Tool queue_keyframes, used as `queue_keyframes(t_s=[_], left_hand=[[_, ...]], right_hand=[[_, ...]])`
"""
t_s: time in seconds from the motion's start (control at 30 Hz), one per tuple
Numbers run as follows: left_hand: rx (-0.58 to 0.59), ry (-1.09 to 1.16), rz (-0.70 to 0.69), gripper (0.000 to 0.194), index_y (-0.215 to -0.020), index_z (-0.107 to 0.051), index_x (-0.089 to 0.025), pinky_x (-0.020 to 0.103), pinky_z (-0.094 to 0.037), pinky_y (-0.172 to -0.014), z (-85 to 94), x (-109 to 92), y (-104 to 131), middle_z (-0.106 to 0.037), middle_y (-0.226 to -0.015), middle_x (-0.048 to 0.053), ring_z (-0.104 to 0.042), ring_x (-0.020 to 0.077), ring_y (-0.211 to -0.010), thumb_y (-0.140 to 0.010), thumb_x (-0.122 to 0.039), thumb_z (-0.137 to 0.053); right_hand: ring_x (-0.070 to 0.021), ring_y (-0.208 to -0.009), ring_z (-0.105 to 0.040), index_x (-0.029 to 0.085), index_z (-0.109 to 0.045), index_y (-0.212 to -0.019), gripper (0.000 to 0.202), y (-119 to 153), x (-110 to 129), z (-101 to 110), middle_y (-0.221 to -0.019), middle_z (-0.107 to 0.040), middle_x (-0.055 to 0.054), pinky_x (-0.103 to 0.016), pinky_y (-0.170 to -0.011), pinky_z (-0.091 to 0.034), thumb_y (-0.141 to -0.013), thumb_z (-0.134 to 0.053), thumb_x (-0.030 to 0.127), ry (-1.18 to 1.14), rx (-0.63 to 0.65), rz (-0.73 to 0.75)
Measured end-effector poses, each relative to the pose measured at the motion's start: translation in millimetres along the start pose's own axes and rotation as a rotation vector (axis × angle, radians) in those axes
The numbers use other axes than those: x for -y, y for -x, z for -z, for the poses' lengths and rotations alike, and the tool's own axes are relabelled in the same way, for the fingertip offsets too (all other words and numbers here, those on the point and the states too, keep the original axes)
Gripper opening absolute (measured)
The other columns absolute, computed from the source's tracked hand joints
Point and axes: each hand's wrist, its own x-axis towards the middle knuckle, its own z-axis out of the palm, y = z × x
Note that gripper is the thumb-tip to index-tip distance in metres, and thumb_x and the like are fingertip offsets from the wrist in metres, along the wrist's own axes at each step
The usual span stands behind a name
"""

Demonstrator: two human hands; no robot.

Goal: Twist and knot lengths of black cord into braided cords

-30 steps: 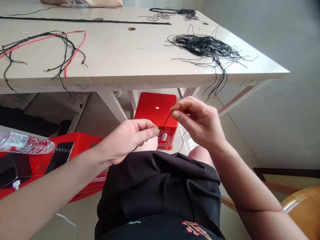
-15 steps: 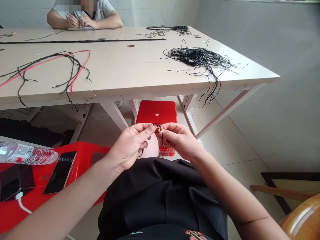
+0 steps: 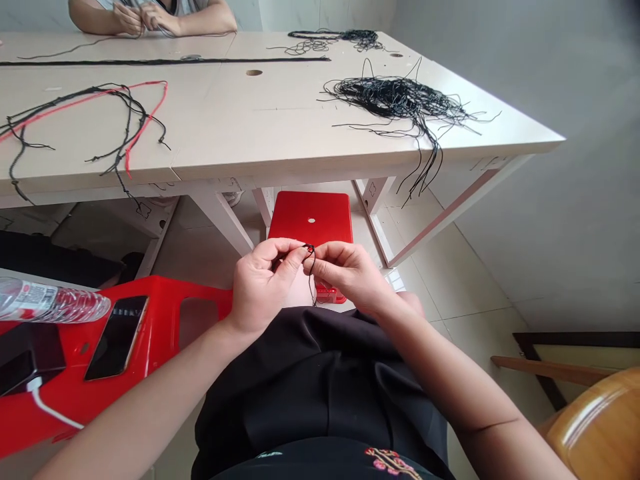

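Observation:
Above my lap, a thin black cord [image 3: 312, 272] is pinched between both hands, with a small loop at the fingertips and a loose end hanging down. My left hand [image 3: 265, 280] grips it between thumb and forefinger; the other fingers curl underneath. Close against it, my right hand [image 3: 347, 270] pinches the same cord from the other side, thumb and forefinger together. The exact shape of the loop is partly hidden by the fingertips.
On the pale table [image 3: 215, 143] lie a tangled heap of black cords [image 3: 395, 100] and knotted black cords with a red strand [image 3: 150, 120]. A red stool [image 3: 310, 210] stands below. Left, another red stool bears a phone [image 3: 117, 337] and a bottle [image 3: 55, 300]. Across sits a person, hands [image 3: 145, 19] on thin cord.
The wide loops of black cord between my fingertips have drawn into a smaller loop. My hands have moved slightly left and the view has tilted down a little.

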Motion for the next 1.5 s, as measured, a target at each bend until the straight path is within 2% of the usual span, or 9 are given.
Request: queue_keyframes(t_s=[0.1,0.33,0.5,0.6,0.8,0.97,1.13,1.3,1.5], left_hand=[[-0.023,0.012,-0.03,0.01,-0.083,-0.068,-0.018,0.025,-0.052,-0.074,-1.7,1,2,-0.071,-0.079,0.002,-0.065,0.0136,-0.076,-0.078,-0.027,-0.067],[-0.047,0.273,0.172,0.008,-0.076,-0.066,-0.019,0.023,-0.05,-0.061,-6.4,1,-1,-0.069,-0.073,0.001,-0.062,0.0109,-0.065,-0.075,-0.027,-0.07],[-0.107,0.3,0.213,0.008,-0.077,-0.067,-0.02,0.02,-0.048,-0.058,-9.8,5,-3,-0.069,-0.077,0.001,-0.061,0.0094,-0.066,-0.074,-0.027,-0.071],[-0.122,0.308,0.228,0.011,-0.078,-0.066,-0.019,0.019,-0.047,-0.055,-14.0,4,-4,-0.069,-0.076,0.001,-0.061,0.0098,-0.066,-0.074,-0.028,-0.07],[-0.113,0.449,0.323,0.01,-0.075,-0.065,-0.018,0.019,-0.047,-0.055,-21.2,-1,2,-0.067,-0.071,-0.001,-0.059,0.0081,-0.061,-0.072,-0.025,-0.072],[-0.14,0.309,0.184,0.011,-0.077,-0.068,-0.018,0.023,-0.051,-0.067,-25.3,9,8,-0.069,-0.075,0.001,-0.063,0.0115,-0.07,-0.074,-0.029,-0.07],[-0.1,0.181,0.071,0.011,-0.077,-0.069,-0.019,0.027,-0.051,-0.08,-25.8,13,11,-0.071,-0.083,0.002,-0.066,0.0153,-0.081,-0.075,-0.03,-0.069],[-0.079,0.191,0.094,0.012,-0.078,-0.069,-0.018,0.026,-0.052,-0.078,-22.1,13,11,-0.072,-0.084,0.003,-0.066,0.0154,-0.081,-0.075,-0.03,-0.069],[-0.077,0.103,0.069,0.01,-0.078,-0.068,-0.019,0.022,-0.05,-0.07,-20.1,14,10,-0.071,-0.077,0.0,-0.063,0.011,-0.071,-0.077,-0.029,-0.068]], right_hand=[[-0.0048,-0.048,-0.043,0.015,-0.059,-0.067,0.03,0,0,-1,-0.055,-0.052,0.005,-0.018,-0.041,-0.034,-0.067,-0.075,0.04,0.0,-0.007,0.001],[-0.0065,-0.051,-0.048,0.016,-0.062,-0.073,0.023,-2,-6,0,-0.061,-0.056,0.003,-0.02,-0.044,-0.038,-0.073,-0.07,0.037,0.033,-0.02,0.015],[-0.0149,-0.078,-0.059,0.02,-0.065,-0.086,0.008,3,-14,-5,-0.083,-0.067,-0.005,-0.031,-0.072,-0.051,-0.084,-0.058,0.023,0.465,-0.45,0.569],[-0.0146,-0.073,-0.059,0.021,-0.065,-0.086,0.009,6,-18,-12,-0.078,-0.067,-0.004,-0.031,-0.07,-0.051,-0.087,-0.056,0.02,0.646,-0.454,0.737],[-0.0132,-0.069,-0.06,0.02,-0.062,-0.083,0.007,3,-27,-15,-0.076,-0.069,-0.002,-0.028,-0.065,-0.049,-0.088,-0.058,0.021,0.759,-0.507,0.762],[-0.0141,-0.065,-0.056,0.021,-0.061,-0.08,0.013,3,-32,-16,-0.073,-0.068,-0.004,-0.03,-0.065,-0.047,-0.089,-0.052,0.019,0.903,-0.582,0.79],[-0.0119,-0.053,-0.041,0.022,-0.051,-0.061,0.024,0,-33,-14,-0.053,-0.051,0.001,-0.029,-0.057,-0.039,-0.085,-0.051,0.018,0.988,-0.631,0.752],[-0.0091,-0.054,-0.043,0.02,-0.054,-0.064,0.013,5,-27,-9,-0.061,-0.05,0.002,-0.025,-0.052,-0.04,-0.075,-0.056,0.014,0.613,-0.489,0.631],[-0.0158,-0.084,-0.052,0.022,-0.058,-0.063,0.009,13,-27,-11,-0.078,-0.051,-0.003,-0.027,-0.064,-0.049,-0.068,-0.061,0.015,0.229,-0.421,0.513]])
